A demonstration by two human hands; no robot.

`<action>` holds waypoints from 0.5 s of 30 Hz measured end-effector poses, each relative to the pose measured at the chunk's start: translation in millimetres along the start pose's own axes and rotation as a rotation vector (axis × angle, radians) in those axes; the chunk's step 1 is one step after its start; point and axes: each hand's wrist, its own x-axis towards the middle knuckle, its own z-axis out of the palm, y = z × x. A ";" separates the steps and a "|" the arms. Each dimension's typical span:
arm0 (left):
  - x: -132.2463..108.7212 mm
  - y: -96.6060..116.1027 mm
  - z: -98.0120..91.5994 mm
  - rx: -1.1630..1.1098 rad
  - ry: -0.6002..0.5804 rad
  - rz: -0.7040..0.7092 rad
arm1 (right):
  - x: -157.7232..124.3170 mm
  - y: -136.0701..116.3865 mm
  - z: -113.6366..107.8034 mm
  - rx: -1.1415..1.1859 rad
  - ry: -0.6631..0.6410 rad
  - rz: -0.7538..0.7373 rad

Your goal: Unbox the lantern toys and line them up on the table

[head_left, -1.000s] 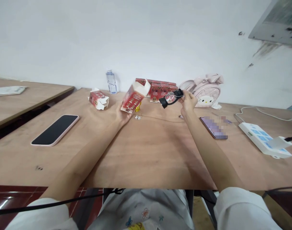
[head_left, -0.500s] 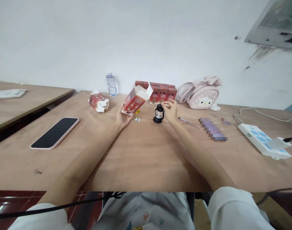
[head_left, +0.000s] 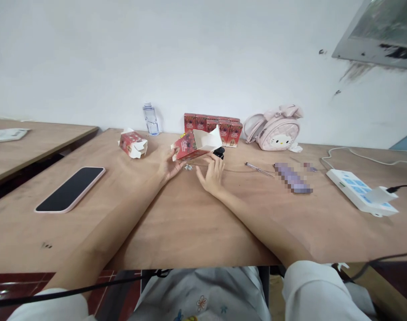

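Note:
My left hand grips a red printed cardboard box by its closed end. The box is tipped nearly onto its side, its white flaps open toward the right. Just below the open end is my right hand, thumb and fingers apart, with nothing visible in it; whether the fingertips touch the box, I cannot tell. A small black toy lantern stands behind that hand, mostly hidden by it and the box. Some tiny silvery pieces lie on the table between my hands.
Several red boxes are stacked by the wall, beside a pink bag. To the left are another opened box, a clear bottle and a phone. A screwdriver and a white power strip lie right.
My right hand has left the lantern and moved left and toward me, under the box's open end. The box in my left hand has tilted further toward the right.

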 end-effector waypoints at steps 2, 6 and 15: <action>1.8 -2.0 -3.4 -0.002 -0.020 -0.006 | -2.1 -1.6 4.4 0.048 0.004 -0.019; 3.4 -4.9 -8.8 -0.013 -0.096 -0.071 | -7.7 0.8 12.3 0.237 0.069 0.011; -1.5 -9.9 -6.3 0.038 -0.215 -0.100 | -7.4 -2.1 7.0 0.379 0.006 0.241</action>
